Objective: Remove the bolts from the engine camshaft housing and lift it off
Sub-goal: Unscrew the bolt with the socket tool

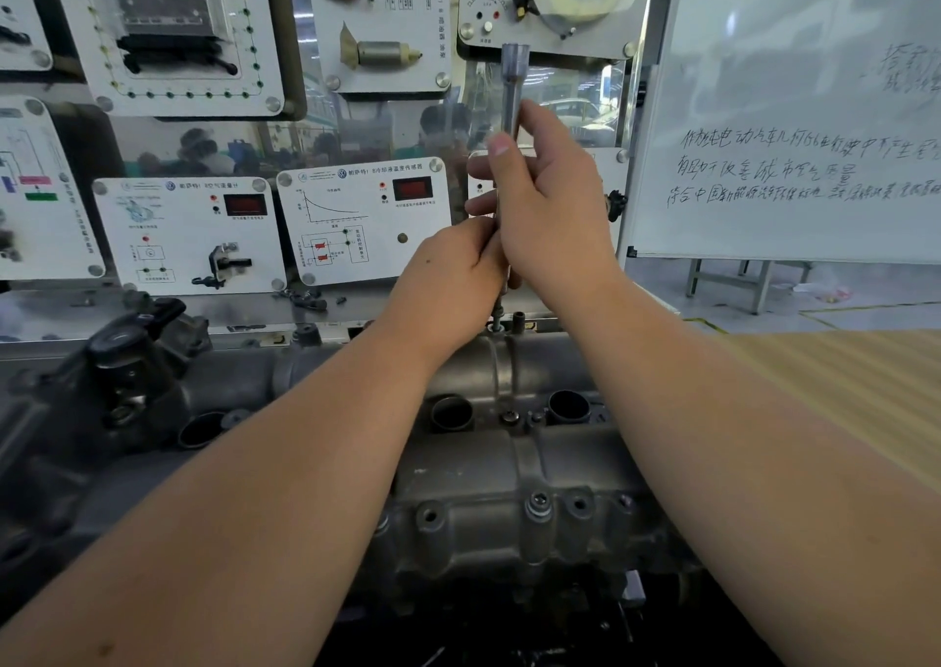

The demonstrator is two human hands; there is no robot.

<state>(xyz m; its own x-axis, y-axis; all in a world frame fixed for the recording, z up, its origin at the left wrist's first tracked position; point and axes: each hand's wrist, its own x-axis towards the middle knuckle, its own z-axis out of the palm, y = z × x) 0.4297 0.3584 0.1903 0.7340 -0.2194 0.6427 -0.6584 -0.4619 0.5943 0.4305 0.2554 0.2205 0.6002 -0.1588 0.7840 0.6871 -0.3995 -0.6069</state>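
Both my hands, left hand [453, 279] and right hand [552, 208], grip the socket driver [511, 86] upright on a far-edge bolt [496, 321] of the camshaft housing [509, 463]; keeping it square should prevent slipping

Setting: automotive training workshop or vocational teaching lab. Evidence follows. A display wall behind the bench carries white instruction panels [364, 218] with printed diagrams, a plotted curve, red digital readouts and test sockets. Real car parts are mounted on other panels, including a small cylindrical pump [384, 54] and a black sensor [229, 264]. A whiteboard [794, 106] on a stand at right bears handwritten notes. A bare engine camshaft housing [514, 463] sits on the bench as a practice piece. Seated people [203, 149] are reflected in the glossy wall surface.
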